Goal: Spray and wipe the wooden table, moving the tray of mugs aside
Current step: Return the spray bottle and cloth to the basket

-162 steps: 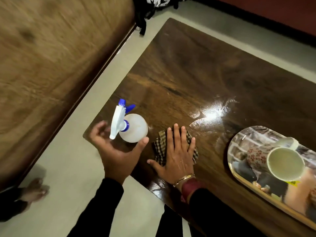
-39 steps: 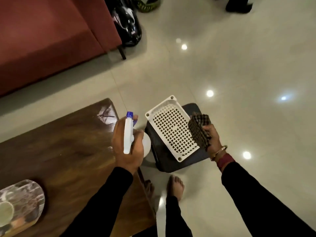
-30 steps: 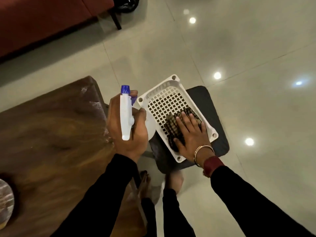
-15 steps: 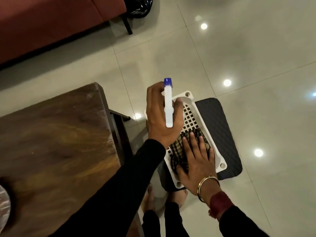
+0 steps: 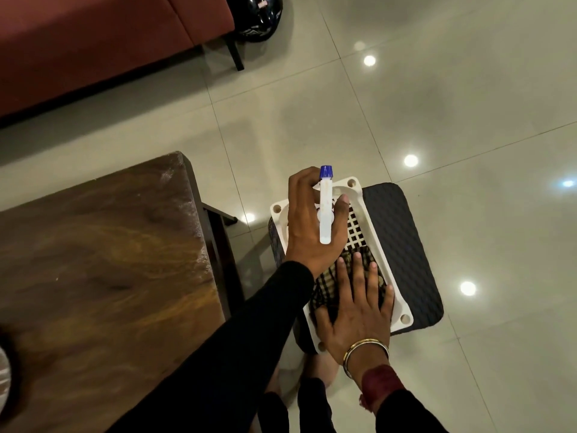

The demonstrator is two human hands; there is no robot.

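- Left grip (image 5: 307, 232) curls around the spray bottle (image 5: 325, 210), holding it over the white basket (image 5: 376, 235).
- Right grip (image 5: 359, 310), fingers straight, presses the checked cloth (image 5: 324, 285) flat inside that basket, beside the desk (image 5: 93, 260).

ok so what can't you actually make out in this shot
Head view only:
- White spray bottle with blue nozzle: its body is hidden under the left hand gripping it.
- Brown checked cloth: mostly covered by the flat right hand.
- Tray of mugs: cut off by the left edge and blurred; no mug shows.
- White perforated plastic basket: partly hidden by both hands.
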